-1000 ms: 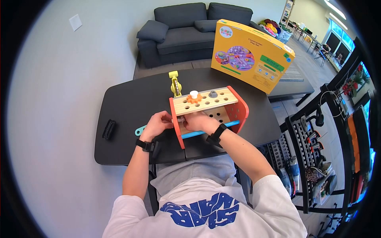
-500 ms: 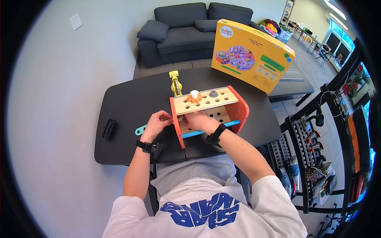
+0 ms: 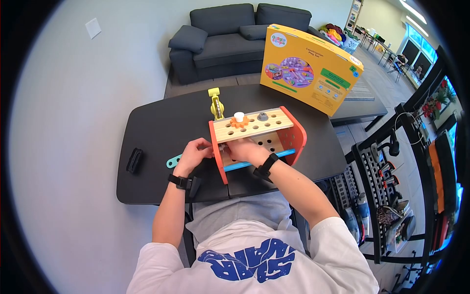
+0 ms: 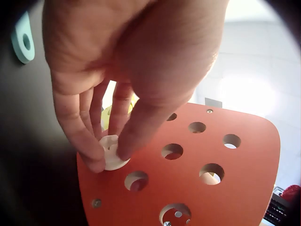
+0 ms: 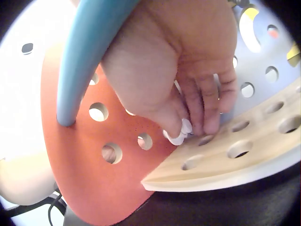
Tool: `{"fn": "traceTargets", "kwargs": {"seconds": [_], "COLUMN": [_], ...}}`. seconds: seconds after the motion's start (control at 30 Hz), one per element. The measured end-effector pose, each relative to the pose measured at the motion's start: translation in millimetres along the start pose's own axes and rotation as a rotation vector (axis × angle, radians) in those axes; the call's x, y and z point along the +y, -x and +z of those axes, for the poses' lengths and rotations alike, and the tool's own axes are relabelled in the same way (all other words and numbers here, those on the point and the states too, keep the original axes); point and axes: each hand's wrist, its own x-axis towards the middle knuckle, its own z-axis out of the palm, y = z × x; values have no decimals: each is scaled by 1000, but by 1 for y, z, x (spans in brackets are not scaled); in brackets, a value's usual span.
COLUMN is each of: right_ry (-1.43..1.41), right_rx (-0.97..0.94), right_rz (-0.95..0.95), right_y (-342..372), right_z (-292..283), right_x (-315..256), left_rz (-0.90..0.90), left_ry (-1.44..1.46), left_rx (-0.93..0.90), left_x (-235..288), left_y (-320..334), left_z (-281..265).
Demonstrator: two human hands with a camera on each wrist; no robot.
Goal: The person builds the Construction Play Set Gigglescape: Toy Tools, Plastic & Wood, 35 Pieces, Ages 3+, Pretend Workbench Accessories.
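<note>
A toy workbench [image 3: 249, 128] with a wooden pegboard top and red side panels stands on the table. Outside its left side panel [image 4: 188, 155], my left hand [image 3: 194, 154] pinches a white slotted toy screw [image 4: 113, 157] between thumb and fingers, right at the panel. My right hand [image 3: 243, 149] reaches inside, under the wooden top, beside the same panel. In the right wrist view its thumb and fingers pinch a small white nut [image 5: 177, 138], partly covered by the fingers. A blue rod [image 3: 234, 166] runs along the workbench front, below the right wrist.
An orange gear with a white peg [image 3: 239, 119] and a grey screw [image 3: 263, 116] sit on the top. A yellow-green vise-like piece [image 3: 216, 104] stands behind. A teal strip [image 3: 173, 161] and black case [image 3: 134, 159] lie left. The yellow box [image 3: 311, 68] stands behind right.
The fingers of my left hand have shifted slightly around the screw at the panel. My right hand stays inside the workbench, and the workbench has barely moved.
</note>
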Motion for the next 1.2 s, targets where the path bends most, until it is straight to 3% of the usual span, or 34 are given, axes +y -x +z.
{"fn": "traceTargets", "kwargs": {"seconds": [0.33,0.53,0.73,0.83,1.03,1.2], "right_ry": [26,38,39,89,115,26], "right_rx": [-81,-71,-4,-97,-15,39], "right_rz": [30,15,13,6,-29,-82], "right_y": [2,0,2,0,5,3], "right_z": [-13,0,-3,-6,-10,5], "right_x": [-11,-2,-5,-5,-13,3], "left_rz": [70,-156,-114,-78,41,69], "left_ry": [-11,-21,-13,-48,-88,42], "left_rx": [15,-142,-89,-33,29,48], "left_x": [-10,-1,6,4,-9,-7], "left_y": [-5,-4,-3,-3,-4,-3], "left_z": [-4,-8,-5,-3,-2,3]}}
